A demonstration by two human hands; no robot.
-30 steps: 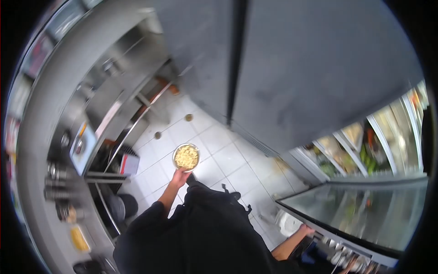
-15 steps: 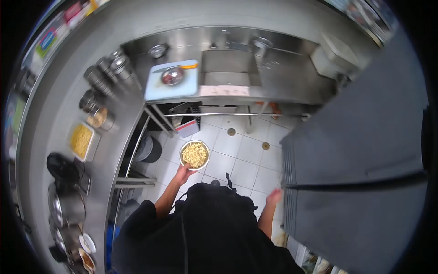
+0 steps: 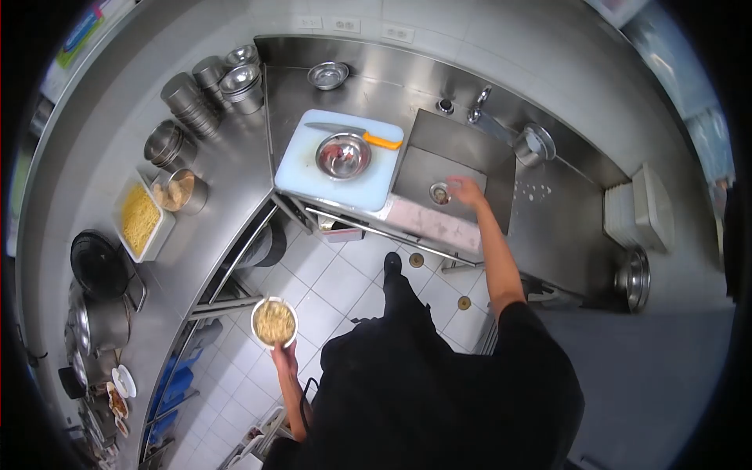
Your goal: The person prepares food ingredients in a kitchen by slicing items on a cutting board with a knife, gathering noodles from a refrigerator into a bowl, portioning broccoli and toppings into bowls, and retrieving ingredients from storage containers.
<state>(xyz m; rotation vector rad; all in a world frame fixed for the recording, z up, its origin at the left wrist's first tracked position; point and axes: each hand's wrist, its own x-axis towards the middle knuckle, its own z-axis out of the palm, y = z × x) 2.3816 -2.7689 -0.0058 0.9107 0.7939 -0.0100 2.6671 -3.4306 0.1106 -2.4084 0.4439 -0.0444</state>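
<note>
My left hand (image 3: 283, 358) grips the near rim of a round bowl (image 3: 254, 321), held over the floor beside the left counter. Pale yellow strips of food (image 3: 275, 321) fill it; motion blurs them. Over the sink (image 3: 439, 157) reaches my right hand (image 3: 468, 190), its fingers stretched out above the drain, apparently with nothing in them. On the counter left of the sink lies a blue cutting board (image 3: 301, 176). It bears a small metal bowl (image 3: 343, 177) with something reddish inside and a knife (image 3: 381, 141) with an orange handle.
Along the left counter stand stacked metal containers (image 3: 188, 102), a tub of yellow shreds (image 3: 139, 223), a container of light brown food (image 3: 178, 192) and a large pot (image 3: 107, 321). A pinkish cloth (image 3: 433, 225) covers the sink's front edge. A faucet (image 3: 479, 106) rises behind.
My view has turned and come closer to the sink. My right hand has moved from beside my body out over the basin. The bowl in my left hand now sits farther back, by my left side.
</note>
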